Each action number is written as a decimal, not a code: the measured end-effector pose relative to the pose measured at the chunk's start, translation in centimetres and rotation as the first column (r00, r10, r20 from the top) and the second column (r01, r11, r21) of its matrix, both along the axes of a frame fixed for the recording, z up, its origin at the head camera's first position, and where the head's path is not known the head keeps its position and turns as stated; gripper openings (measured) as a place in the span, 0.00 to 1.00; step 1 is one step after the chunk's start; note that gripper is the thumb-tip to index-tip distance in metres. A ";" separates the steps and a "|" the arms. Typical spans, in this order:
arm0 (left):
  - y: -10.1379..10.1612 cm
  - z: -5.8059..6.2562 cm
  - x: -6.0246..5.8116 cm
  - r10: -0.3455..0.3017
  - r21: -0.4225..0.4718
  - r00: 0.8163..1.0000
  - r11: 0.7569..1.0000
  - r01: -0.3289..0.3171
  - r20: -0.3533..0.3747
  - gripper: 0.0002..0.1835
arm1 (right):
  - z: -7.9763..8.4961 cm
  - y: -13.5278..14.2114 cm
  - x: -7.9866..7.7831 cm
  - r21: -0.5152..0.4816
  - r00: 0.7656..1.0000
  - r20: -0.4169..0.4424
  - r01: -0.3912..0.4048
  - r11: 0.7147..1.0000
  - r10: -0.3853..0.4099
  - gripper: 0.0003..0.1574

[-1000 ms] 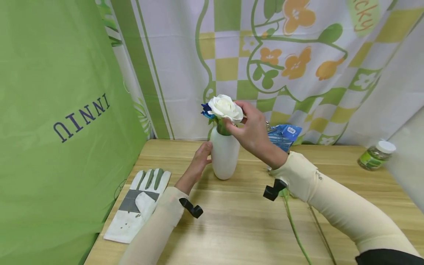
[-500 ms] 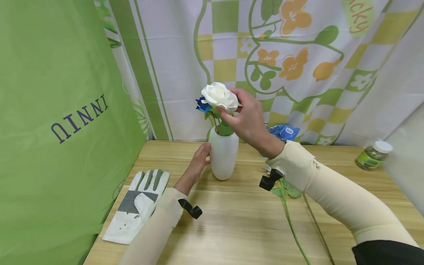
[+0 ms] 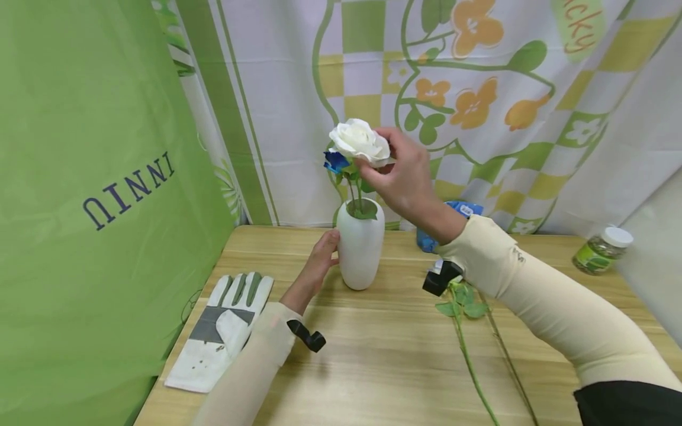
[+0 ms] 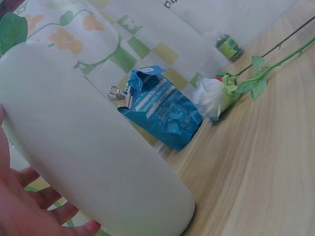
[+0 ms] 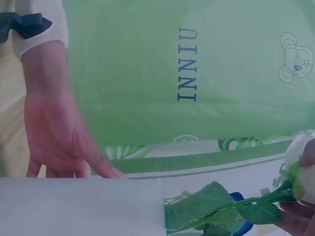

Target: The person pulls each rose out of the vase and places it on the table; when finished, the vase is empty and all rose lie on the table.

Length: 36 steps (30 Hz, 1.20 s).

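A smooth white vase stands upright on a wooden tabletop, held at its side by a person's left hand. The right hand grips a full-blown white rose above the vase's mouth, a blue flower just below the bloom.

Bright, even light on my head feed — a pale sheen on the table, soft shadow beside the left sleeve, edges stretched wide. Both wrist feeds reach me hazier and softer, the right one milky — faint sheen across the green sheet.
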<state>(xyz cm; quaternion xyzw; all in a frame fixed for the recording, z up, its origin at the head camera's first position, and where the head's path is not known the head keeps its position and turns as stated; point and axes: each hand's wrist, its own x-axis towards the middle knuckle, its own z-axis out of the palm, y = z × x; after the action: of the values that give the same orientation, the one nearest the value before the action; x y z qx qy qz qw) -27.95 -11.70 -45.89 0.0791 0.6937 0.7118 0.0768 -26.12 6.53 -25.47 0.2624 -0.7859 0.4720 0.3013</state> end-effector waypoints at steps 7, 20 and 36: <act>-0.3 -0.1 0.0 -0.027 -0.010 1.000 1.000 0.027 -0.011 0.31 | 0.5 0.6 0.0 -0.040 1.000 0.010 0.001 0.999 0.000 0.27; -0.3 0.0 0.0 -0.025 -0.005 1.000 1.000 0.025 -0.003 0.29 | 1.9 2.0 0.0 -0.203 0.998 -0.050 -0.057 0.978 0.047 0.27; 0.1 -0.1 -0.1 -0.002 -0.016 1.000 1.000 0.002 0.004 0.30 | 6.1 3.9 0.9 -0.269 0.980 -0.193 -0.095 0.958 0.043 0.23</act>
<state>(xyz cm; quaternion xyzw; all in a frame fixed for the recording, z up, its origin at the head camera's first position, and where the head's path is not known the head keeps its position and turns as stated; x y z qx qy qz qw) -28.03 -11.57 -45.97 0.0780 0.6993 0.7061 0.0795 -25.24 10.41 -19.35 0.2877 -0.6711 0.5611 0.3900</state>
